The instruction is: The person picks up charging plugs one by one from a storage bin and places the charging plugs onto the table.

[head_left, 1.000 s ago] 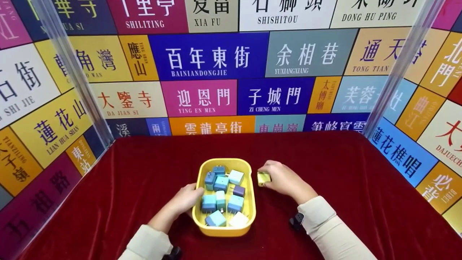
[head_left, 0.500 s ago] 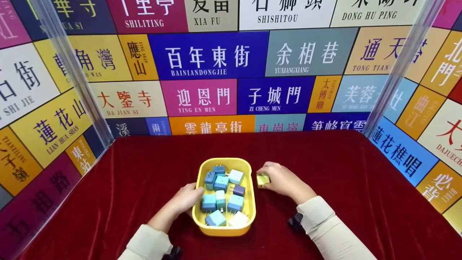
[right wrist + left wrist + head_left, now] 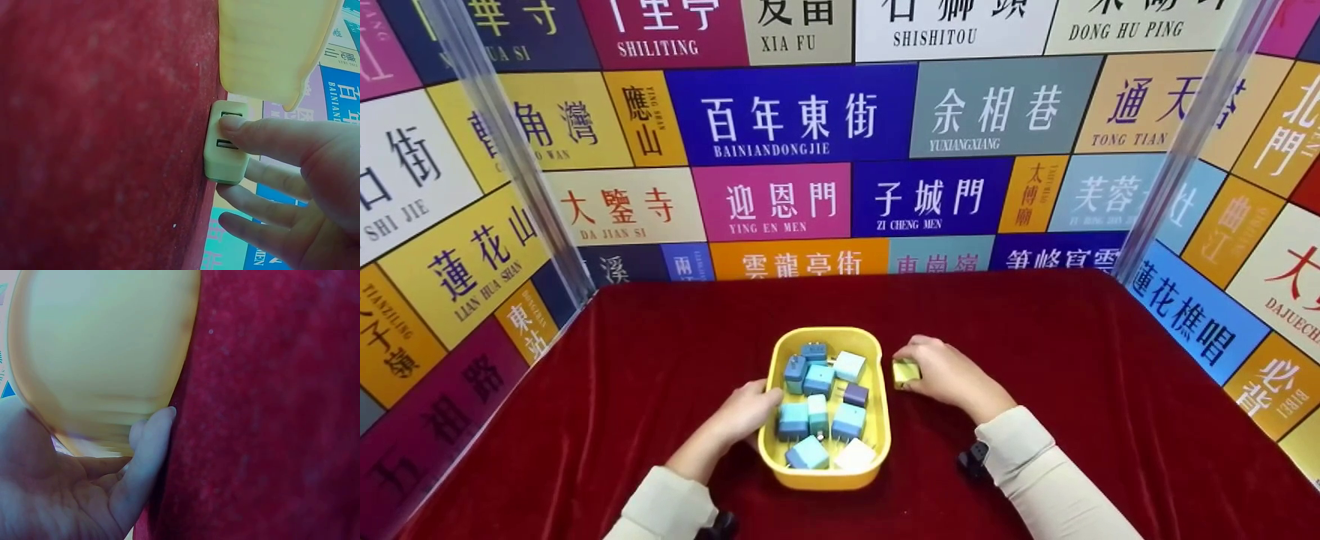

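Note:
A yellow plastic box (image 3: pixel 825 482) stands on the red cloth, loaded with several plug-in USB chargers, among them a purple one (image 3: pixel 856 394) and a white one (image 3: pixel 855 454). My left hand (image 3: pixel 746 412) grips its left side, thumb at the rim; the left wrist view shows the fingers against the outer wall (image 3: pixel 107 343). Just right of the box, my right hand (image 3: pixel 949 375) pinches a yellow USB charger (image 3: pixel 907 373). In the right wrist view this charger (image 3: pixel 225 154) sits at the cloth, two USB ports facing the camera, with the thumb over one port.
Dark red velvet cloth (image 3: pixel 697 322) covers the table. Behind it and at both sides rise panels with colourful Chinese place-name signs (image 3: pixel 791 116). Clear upright posts (image 3: pixel 1189 142) mark the two back corners.
My right hand has shifted very slightly left, toward the box, with the yellow charger. My left hand keeps its hold on the box.

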Tool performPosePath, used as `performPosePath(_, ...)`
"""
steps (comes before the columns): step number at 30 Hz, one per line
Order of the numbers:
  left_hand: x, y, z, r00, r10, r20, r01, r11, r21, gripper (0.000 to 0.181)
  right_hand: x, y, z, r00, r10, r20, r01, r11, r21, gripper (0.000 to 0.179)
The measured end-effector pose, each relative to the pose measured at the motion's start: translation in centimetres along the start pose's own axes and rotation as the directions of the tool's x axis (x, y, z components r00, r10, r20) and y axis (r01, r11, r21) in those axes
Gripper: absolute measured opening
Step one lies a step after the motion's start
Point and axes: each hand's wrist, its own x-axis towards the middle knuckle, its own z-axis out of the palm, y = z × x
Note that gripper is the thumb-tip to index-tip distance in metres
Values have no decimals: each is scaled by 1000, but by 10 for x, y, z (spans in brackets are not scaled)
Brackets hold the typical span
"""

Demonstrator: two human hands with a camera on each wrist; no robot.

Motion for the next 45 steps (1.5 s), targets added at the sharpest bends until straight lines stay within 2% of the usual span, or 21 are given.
performPosePath(18,0,0,1,1000,3,-18,-3,1000,9,44,0,-1,0,1000,-20,2,20,1000,-9,36)
performPosePath(45,0,0,1,1000,5,-9,-5,1000,-2,46,0,-3,-8,1000,19,10,-18,1000,-2,37)
